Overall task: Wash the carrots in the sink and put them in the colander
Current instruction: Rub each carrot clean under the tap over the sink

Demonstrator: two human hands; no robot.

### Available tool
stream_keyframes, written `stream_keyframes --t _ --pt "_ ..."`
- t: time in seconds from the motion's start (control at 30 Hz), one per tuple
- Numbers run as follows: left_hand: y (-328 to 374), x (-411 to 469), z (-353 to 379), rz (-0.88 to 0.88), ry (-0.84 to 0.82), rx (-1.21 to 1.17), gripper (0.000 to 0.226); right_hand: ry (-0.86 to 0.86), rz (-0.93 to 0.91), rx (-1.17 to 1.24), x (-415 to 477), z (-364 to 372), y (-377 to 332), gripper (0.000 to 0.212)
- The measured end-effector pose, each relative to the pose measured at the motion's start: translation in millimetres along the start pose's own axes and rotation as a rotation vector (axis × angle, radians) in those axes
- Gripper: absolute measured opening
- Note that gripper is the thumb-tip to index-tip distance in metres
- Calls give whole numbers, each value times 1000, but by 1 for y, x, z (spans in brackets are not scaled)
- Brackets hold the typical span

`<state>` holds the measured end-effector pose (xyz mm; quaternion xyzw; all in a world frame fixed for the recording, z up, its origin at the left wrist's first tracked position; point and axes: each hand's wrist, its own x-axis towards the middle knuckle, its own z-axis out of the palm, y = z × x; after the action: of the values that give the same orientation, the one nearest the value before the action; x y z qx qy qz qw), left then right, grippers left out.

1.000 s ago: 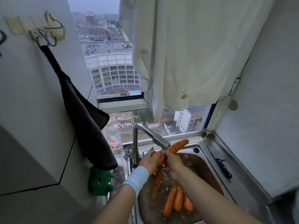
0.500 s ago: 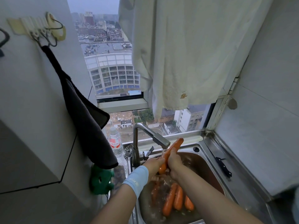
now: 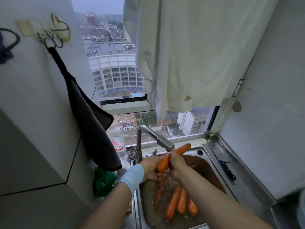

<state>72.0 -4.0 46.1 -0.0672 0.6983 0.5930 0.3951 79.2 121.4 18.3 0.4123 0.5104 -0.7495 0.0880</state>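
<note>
While water ran from the faucet (image 3: 165,142), the left hand (image 3: 151,167) cupped the thick lower end of a long carrot (image 3: 163,162) and the right hand (image 3: 177,166) was wrapped round its middle. It was bright orange, wet and glossy, and slanted up to the right just under the spout. More wet carrots (image 3: 180,202) lay side by side in the sink (image 3: 212,164) below.

Small home kitchen high in an apartment block, steel sink (image 3: 212,156) and tap (image 3: 153,138) beneath window (image 3: 115,80), dishcloth (image 3: 89,119) on wall hooks (image 3: 49,33)
</note>
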Motion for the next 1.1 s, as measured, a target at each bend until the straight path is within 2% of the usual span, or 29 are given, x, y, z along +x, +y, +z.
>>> stream_keyframes --t 0.1,0.17,0.27,0.4,0.47,0.53,0.67,0.73,0.8,0.83,0.87,0.93,1.03,1.1 --pt "2 6 5 57 80 104 25 7 39 36 3 3 4 64" --pt "4 8 5 18 159 153 22 -3 28 58 2 5 10 61" --pt "6 8 8 -73 205 117 34 -38 -37 64 -8 4 11 55" --pt "5 8 13 -56 147 123 40 -34 -48 19 -11 3 3 45" --pt "3 8 18 -8 59 62 39 27 -18 -6 -3 -1 -1 58" --pt "0 11 22 69 39 164 43 73 25 -4 0 -7 -4 66" --pt "-2 18 29 137 175 328 43 14 35 63 -8 -14 2 47" --pt "-1 23 29 105 227 356 49 -38 15 68 -13 -19 7 38" --pt "1 25 29 32 218 299 52 -82 -3 75 -17 -22 8 36" --pt "1 24 28 -24 213 190 55 -90 -8 77 -19 -23 7 37" --pt "1 22 25 -74 189 78 58 -103 -10 69 -18 -24 6 40" --pt "-4 23 17 -105 104 0 60 -136 -12 47 -17 -25 1 47" --pt "-6 9 18 -21 -61 -63 36 -82 -31 22 -14 -22 -3 49" --pt "-5 8 21 83 -7 -27 28 1 -55 -14 -10 -17 -1 62"
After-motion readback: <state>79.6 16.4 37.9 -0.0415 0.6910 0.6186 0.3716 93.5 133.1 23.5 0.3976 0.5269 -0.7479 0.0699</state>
